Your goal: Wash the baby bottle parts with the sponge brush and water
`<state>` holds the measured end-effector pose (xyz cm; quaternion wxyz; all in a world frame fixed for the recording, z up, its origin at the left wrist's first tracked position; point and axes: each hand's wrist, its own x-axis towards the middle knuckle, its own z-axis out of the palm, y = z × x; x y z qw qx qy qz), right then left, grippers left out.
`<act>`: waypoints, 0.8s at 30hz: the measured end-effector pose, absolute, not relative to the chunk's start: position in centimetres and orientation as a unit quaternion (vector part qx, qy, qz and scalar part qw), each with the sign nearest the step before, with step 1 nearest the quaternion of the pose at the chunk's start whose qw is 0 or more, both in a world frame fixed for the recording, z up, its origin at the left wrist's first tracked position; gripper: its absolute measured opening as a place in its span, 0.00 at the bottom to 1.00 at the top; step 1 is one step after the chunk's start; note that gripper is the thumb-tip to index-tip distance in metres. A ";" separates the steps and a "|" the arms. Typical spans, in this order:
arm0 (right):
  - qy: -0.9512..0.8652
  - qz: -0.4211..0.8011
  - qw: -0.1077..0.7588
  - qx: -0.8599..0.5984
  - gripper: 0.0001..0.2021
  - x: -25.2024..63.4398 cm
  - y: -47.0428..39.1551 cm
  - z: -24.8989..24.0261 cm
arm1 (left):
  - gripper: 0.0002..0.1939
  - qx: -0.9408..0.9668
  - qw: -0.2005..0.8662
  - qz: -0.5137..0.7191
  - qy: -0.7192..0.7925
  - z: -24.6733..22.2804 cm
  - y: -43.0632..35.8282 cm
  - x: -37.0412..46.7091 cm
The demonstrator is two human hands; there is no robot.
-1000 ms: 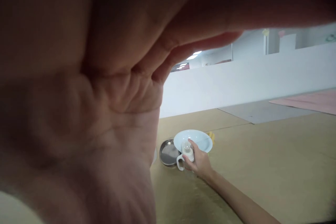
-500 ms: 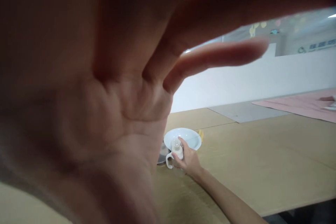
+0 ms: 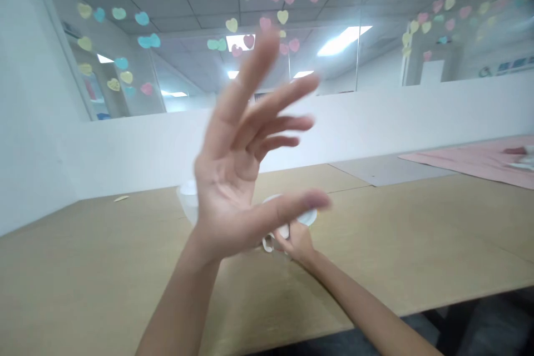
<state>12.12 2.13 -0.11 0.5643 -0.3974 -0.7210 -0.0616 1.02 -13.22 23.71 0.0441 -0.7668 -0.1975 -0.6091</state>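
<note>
My left hand [image 3: 227,189] is raised in front of the camera, palm showing, fingers spread and slightly blurred. Nothing is in it. Beyond it, low over the table, my right hand [image 3: 301,242] is closed around a clear container with a white band and a curved white handle [image 3: 267,243]. My left thumb covers part of that container, so its exact kind is unclear. Just behind the right hand is a white bowl [image 3: 309,217], mostly hidden. A translucent whitish container [image 3: 187,200] shows partly behind my left wrist.
The brown table [image 3: 396,245] runs back to a white wall [image 3: 354,128] below a window with heart-shaped stickers. A pink cloth [image 3: 463,157] lies at far right, with part of another person's hand [image 3: 514,151] over it. A thin, pale piece [image 3: 121,198] rests at back left.
My left hand has moved away from the camera, where it blocked much of the view. My right hand keeps its hold on the container in nearly the same place.
</note>
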 end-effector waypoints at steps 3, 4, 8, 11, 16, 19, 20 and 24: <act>-0.734 -0.057 0.567 -0.370 0.30 12.3 2.1 0.0 | 0.23 -0.748 -0.017 -0.632 -0.204 19.0 -8.1 1.4; -0.735 -0.059 0.571 -0.362 0.30 12.3 2.2 0.0 | 0.18 -0.726 -0.025 -0.640 -0.249 16.7 -6.2 1.3; -0.729 -0.090 0.589 -0.338 0.28 12.3 2.7 -0.1 | 0.14 -0.667 -0.088 -0.628 -0.390 7.4 -0.9 0.8; -0.727 -0.099 0.594 -0.331 0.27 12.1 3.0 -0.2 | 0.17 -0.683 -0.100 -0.604 -0.397 3.3 0.2 0.4; -0.732 -0.078 0.590 -0.333 0.28 12.1 2.9 0.0 | 0.22 -0.698 -0.102 -0.590 -0.392 0.9 0.3 -0.2; -0.732 -0.065 0.588 -0.337 0.28 12.2 2.7 0.2 | 0.22 -0.706 -0.111 -0.574 -0.400 0.4 0.5 -0.3; -0.734 -0.062 0.587 -0.337 0.28 12.2 2.7 0.2 | 0.22 -0.707 -0.111 -0.570 -0.403 0.4 0.5 -0.3; -0.739 -0.048 0.580 -0.338 0.29 12.3 2.8 0.1 | 0.22 -0.710 -0.101 -0.563 -0.411 0.4 0.5 -0.5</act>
